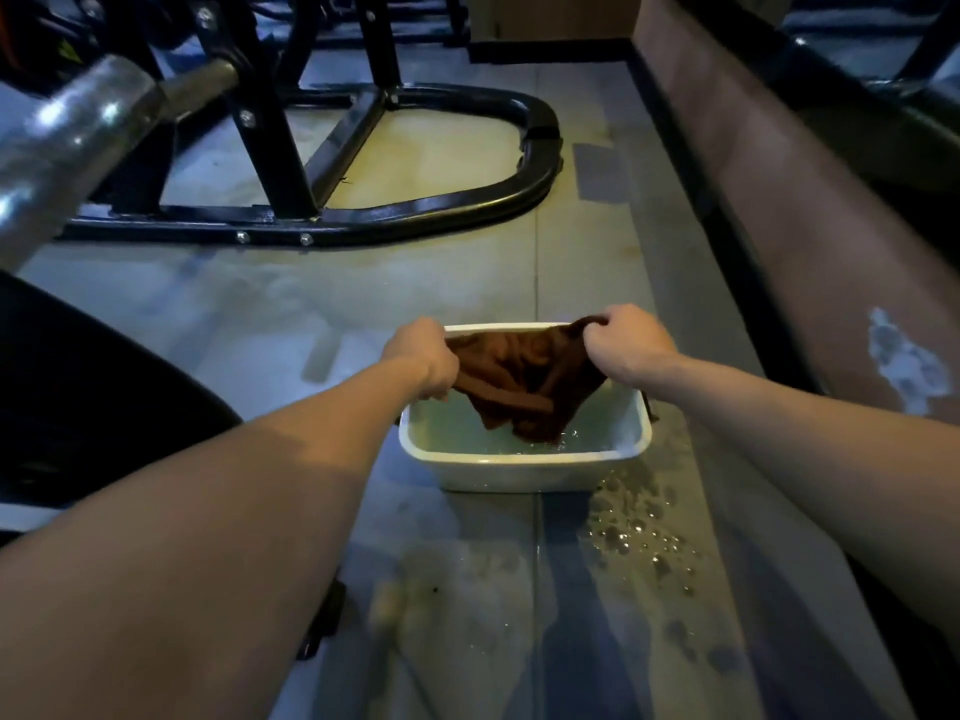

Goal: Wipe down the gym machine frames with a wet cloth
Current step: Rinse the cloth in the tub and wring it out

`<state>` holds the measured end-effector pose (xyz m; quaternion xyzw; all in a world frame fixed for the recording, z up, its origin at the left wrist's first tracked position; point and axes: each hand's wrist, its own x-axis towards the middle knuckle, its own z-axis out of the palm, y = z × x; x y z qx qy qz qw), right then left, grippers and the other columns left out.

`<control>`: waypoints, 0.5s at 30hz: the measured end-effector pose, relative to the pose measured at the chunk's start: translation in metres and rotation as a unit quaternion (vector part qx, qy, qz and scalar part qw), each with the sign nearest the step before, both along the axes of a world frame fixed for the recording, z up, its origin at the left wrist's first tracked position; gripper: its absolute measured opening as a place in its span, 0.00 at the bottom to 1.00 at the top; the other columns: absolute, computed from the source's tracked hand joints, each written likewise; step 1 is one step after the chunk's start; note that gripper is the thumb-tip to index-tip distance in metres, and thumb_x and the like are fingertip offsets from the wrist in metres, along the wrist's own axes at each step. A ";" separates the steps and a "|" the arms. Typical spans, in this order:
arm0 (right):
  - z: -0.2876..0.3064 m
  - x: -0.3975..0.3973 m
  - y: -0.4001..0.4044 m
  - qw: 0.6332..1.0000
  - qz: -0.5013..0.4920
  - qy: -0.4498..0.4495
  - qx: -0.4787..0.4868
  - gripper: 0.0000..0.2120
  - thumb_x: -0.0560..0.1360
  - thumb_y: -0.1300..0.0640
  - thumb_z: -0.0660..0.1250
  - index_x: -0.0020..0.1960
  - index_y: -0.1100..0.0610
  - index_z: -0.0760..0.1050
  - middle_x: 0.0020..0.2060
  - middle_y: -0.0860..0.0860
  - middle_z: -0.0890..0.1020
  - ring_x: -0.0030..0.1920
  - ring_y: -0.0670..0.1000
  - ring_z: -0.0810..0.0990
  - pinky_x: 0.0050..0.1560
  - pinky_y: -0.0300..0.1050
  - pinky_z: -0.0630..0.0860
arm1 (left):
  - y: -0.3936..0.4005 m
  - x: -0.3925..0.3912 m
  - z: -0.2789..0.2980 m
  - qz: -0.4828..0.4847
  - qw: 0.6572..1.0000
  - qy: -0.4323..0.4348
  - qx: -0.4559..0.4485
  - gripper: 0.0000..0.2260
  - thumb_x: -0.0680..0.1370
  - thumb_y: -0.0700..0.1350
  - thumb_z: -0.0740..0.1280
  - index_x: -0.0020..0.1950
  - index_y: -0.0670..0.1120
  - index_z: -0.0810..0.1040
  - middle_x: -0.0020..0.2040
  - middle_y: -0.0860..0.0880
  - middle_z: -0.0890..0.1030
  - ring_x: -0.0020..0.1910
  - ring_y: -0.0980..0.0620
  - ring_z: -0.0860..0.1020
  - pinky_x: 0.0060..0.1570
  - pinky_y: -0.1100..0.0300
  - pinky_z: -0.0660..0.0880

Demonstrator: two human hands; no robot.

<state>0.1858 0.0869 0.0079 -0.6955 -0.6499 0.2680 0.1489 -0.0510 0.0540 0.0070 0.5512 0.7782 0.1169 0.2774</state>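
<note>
Soaking the cloth over the basin

Left hand and right hand are clamping the cloth at its corners above the basin; it is likely limp, heavy, dripping.

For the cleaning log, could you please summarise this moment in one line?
stage: wetting | left hand and right hand: gripping brown cloth | cloth: tip dipping into white rectangular water basin | black machine frame: untouched

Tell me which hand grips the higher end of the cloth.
The right hand: its corner of the brown cloth sits slightly higher than the left hand's, above the white basin.
</note>
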 end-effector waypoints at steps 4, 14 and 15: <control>0.005 0.010 0.002 0.996 -0.020 -0.024 0.081 0.13 0.80 0.52 0.56 0.57 0.56 0.77 0.52 0.56 0.81 0.53 0.60 0.77 0.48 0.49 0.70 | 0.001 -0.008 0.011 -0.040 0.990 0.133 0.027 0.10 0.77 0.37 0.64 0.56 0.41 0.81 0.54 0.39 0.83 0.52 0.38 0.81 0.51 0.50 0.79; -0.035 0.006 -0.008 0.931 0.274 -0.239 0.034 0.10 0.81 0.55 0.62 0.60 0.57 0.76 0.57 0.57 0.79 0.56 0.61 0.79 0.52 0.51 0.75 | -0.003 0.010 -0.013 -0.289 0.924 0.245 -0.055 0.13 0.81 0.40 0.65 0.64 0.49 0.80 0.61 0.46 0.79 0.58 0.42 0.79 0.49 0.55 0.74; -0.040 0.003 -0.007 0.915 0.295 -0.273 0.030 0.11 0.81 0.54 0.63 0.61 0.57 0.76 0.58 0.57 0.78 0.57 0.61 0.80 0.52 0.51 0.76 | -0.003 0.015 -0.015 -0.314 0.909 0.262 -0.080 0.11 0.80 0.40 0.67 0.61 0.47 0.81 0.58 0.45 0.80 0.55 0.43 0.79 0.46 0.56 0.73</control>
